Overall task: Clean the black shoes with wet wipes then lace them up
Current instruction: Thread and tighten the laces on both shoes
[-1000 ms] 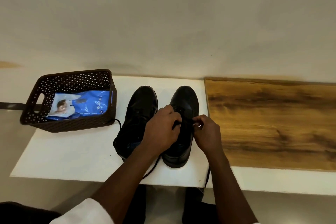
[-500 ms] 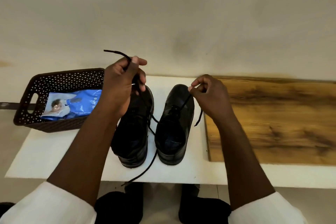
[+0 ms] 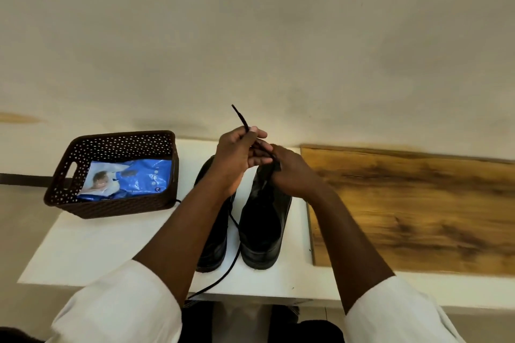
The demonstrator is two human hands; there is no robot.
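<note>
Bare white tabletop (image 3: 92, 248) lies open before the basket (image 3: 117, 206), which blocks the left of the shoes (image 3: 262, 220)

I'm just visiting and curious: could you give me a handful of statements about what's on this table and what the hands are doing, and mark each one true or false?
1. The left hand grips a black lace whose tip sticks up above it. True.
2. The wet wipes pack lies on the wooden board. False: it lies inside the brown basket.
3. The two black shoes stand side by side on the white table. True.
4. The right hand rests flat on the board. False: it is at the right shoe, meeting the left hand.
5. The basket stands to the right of the shoes. False: it stands to their left.
</note>
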